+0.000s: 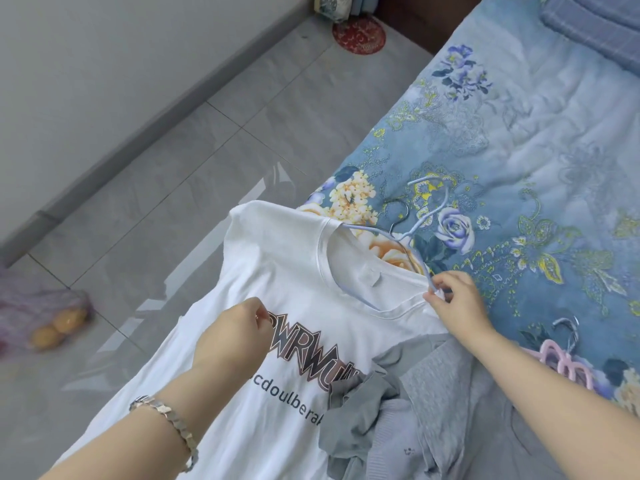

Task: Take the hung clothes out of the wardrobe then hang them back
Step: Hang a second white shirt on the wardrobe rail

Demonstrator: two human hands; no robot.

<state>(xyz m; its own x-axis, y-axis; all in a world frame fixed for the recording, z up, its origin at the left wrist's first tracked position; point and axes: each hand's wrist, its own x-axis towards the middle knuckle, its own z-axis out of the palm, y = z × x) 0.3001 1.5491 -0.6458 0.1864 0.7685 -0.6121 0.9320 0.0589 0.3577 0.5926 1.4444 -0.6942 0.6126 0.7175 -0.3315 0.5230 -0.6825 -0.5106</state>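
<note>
Left hand (239, 327): fingers curled tight, tips pinching the cloth of the white T-shirt (277, 271) just above its printed lettering; a silvery link bracelet (169, 420) circles the wrist
Right hand (453, 299): thumb and forefinger closed on the end of the pale blue hanger (412, 233) at the right side of the collar, the other fingers loosely bent
T-shirt: smooth white cotton, spread front-up at the edge of the bed (519, 150), hem cut off by the bottom of my view
Hanger: slim and smooth, one arm inside the neck opening, its wavy neck and hook lying out on the floral blue quilt
Hard to read: a thin metal hook (401, 213) lies beside the blue one, and I cannot tell what it belongs to; the left hand and the grey clothes (433, 393) cover parts of the print
Grey clothes: a crumpled knit heap overlapping the shirt's lower right
Pink hanger (564, 365): looped plastic on the quilt, partly hidden behind the right forearm
Floor (207, 150): glossy grey tiles; at far left a blurred bag of round orange fruit (52, 327)
</note>
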